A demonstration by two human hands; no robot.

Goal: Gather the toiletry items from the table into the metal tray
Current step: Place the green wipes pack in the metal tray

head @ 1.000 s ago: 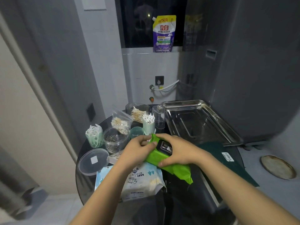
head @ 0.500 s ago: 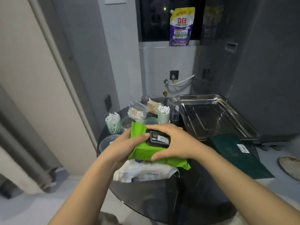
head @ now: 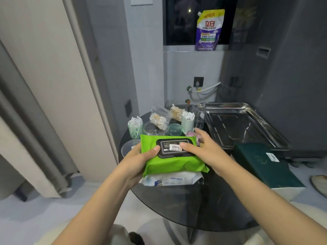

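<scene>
Green wipes pack (head: pixel 169 161) held w/ both hands above round dark table (head: pixel 177 206), over baby wipes pack (head: pixel 171 180). Left hand (head: pixel 139 160) grips pack's left end, thumb on black lid. Right hand (head: pixel 207 151) holds right end, thumb on lid. Metal tray (head: pixel 276 138) far right, apart from pack.

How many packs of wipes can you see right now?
2: the green pack held in both hands, and a white pack on the table directly under it, mostly hidden. Others may be hidden behind them.
</scene>
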